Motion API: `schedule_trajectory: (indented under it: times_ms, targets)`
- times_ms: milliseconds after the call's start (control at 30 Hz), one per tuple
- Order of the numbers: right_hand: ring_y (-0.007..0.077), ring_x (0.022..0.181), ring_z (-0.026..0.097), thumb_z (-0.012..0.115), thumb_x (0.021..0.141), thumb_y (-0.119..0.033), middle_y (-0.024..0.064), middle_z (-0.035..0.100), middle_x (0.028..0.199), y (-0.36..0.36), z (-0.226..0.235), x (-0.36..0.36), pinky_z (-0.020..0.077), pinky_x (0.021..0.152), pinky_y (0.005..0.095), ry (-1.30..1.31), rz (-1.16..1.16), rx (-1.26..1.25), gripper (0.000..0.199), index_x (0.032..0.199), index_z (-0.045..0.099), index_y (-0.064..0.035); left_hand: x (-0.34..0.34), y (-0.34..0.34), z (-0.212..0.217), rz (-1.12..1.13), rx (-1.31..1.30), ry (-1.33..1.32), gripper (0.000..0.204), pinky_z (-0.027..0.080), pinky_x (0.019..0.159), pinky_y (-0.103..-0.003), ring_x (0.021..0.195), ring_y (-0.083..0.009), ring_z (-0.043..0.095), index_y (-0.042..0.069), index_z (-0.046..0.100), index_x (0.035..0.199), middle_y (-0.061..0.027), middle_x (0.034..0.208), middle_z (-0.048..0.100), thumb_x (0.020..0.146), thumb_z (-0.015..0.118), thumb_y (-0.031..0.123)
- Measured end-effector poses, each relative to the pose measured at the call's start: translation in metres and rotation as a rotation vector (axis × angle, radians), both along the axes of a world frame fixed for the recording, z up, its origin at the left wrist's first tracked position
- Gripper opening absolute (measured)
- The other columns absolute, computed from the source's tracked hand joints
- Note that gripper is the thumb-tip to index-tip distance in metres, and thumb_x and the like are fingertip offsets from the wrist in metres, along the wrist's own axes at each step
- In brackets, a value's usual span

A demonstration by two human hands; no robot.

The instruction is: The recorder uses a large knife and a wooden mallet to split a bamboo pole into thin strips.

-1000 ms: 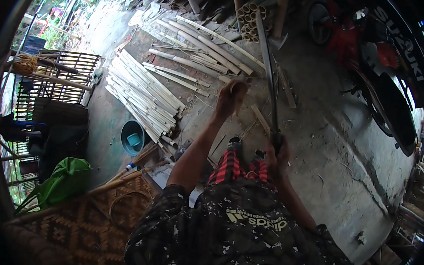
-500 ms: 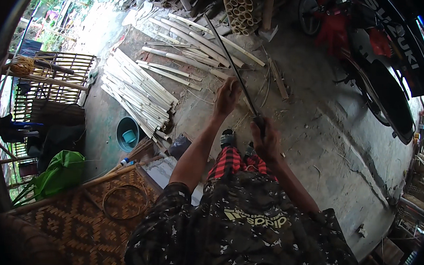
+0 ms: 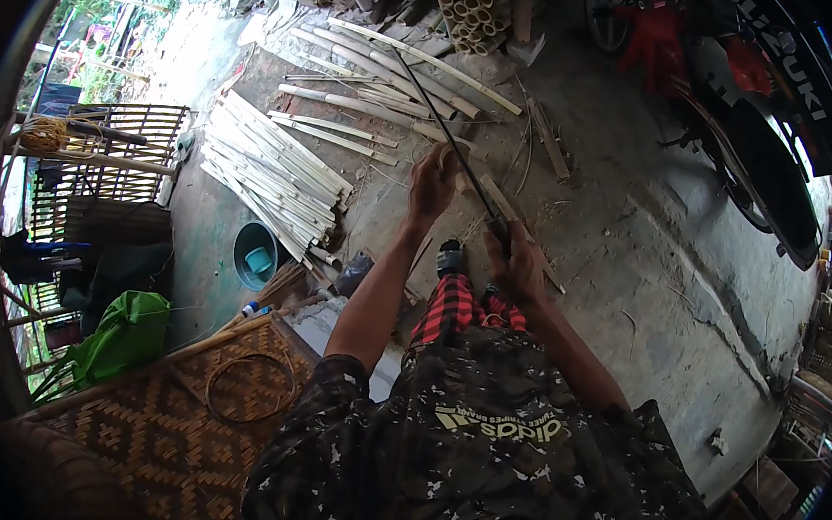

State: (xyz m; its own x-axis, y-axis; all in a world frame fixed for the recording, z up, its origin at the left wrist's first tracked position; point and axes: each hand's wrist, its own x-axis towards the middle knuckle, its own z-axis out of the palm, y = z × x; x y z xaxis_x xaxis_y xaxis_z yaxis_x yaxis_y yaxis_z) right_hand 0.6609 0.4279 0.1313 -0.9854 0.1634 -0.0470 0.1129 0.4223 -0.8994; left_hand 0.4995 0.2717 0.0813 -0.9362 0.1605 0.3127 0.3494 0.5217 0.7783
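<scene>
A long, narrow machete (image 3: pixel 445 133) slants up and away to the left, its dark blade seen nearly edge-on. Its black handle is in my right hand (image 3: pixel 517 264), fingers wrapped round it. My left hand (image 3: pixel 433 185) is closed beside the blade, at the upper end of a pale bamboo strip (image 3: pixel 499 198). That strip runs down toward my right hand, which hides part of it. The left fingers partly cover the grip. On the floor beyond the hands lie split bamboo lengths (image 3: pixel 391 74); a fanned pile of pale bamboo slats (image 3: pixel 272 170) spreads to the left.
A blue-green tub (image 3: pixel 242 271) stands left of my legs. Nearer, a woven bamboo platform (image 3: pixel 158 435) carries a coil (image 3: pixel 252 387). A green bag (image 3: pixel 127 335) sits at the left. Bundled bamboo tubes (image 3: pixel 473 12) stand at the back; a motorcycle (image 3: pixel 774 181) is parked right.
Both hands have shifted slightly left, my left hand also nearer me. The machete has moved with them, its tip lower in view, and more of the bamboo strip shows between the hands.
</scene>
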Motion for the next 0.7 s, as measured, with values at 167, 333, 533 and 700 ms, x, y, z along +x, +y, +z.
schedule_trajectory:
  times_ms: [167,333,533,700]
  targets:
    - [0.0469,0.074,0.067,0.068,0.096,-0.023,0.0215,0.068,0.076,0.002,-0.007,-0.002,0.0499,0.060,0.0503,0.100,-0.005,0.014,0.023,0.103,0.056,-0.0039,-0.006,-0.001,-0.011,0.012,-0.006,-0.026,0.024,0.053,0.081,-0.049,0.094,-0.0437,0.068,0.005,0.065,0.116,-0.0217,0.097,0.072,0.100,0.061,0.022]
    - [0.0466,0.072,0.067,0.068,0.096,-0.023,0.0216,0.067,0.075,0.009,-0.011,0.001,0.0491,0.059,0.0514,0.134,-0.006,0.040,0.025,0.103,0.054,-0.0037,-0.004,0.008,-0.004,-0.007,-0.018,-0.043,0.027,0.053,0.082,-0.050,0.095,-0.0442,0.068,0.004,0.064,0.117,-0.0224,0.098,0.072,0.101,0.060,0.024]
    - [0.0484,0.072,0.066,0.066,0.098,-0.025,0.0240,0.067,0.073,0.007,0.001,-0.004,0.0486,0.060,0.0543,0.051,0.019,0.090,0.027,0.102,0.051,-0.0029,-0.007,0.004,0.000,-0.019,-0.015,-0.157,0.033,0.053,0.088,-0.050,0.102,-0.0445,0.067,0.004,0.062,0.124,-0.0227,0.106,0.071,0.096,0.064,0.021]
    - [0.0487,0.071,0.066,0.064,0.098,-0.024,0.0254,0.069,0.076,0.013,0.005,-0.004,0.0502,0.061,0.0556,0.099,0.043,0.170,0.026,0.103,0.051,-0.0017,-0.017,-0.037,0.028,-0.104,0.111,0.029,0.069,0.039,0.113,-0.044,0.135,-0.0329,0.053,0.002,0.053,0.142,-0.0206,0.141,0.059,0.074,0.065,0.004]
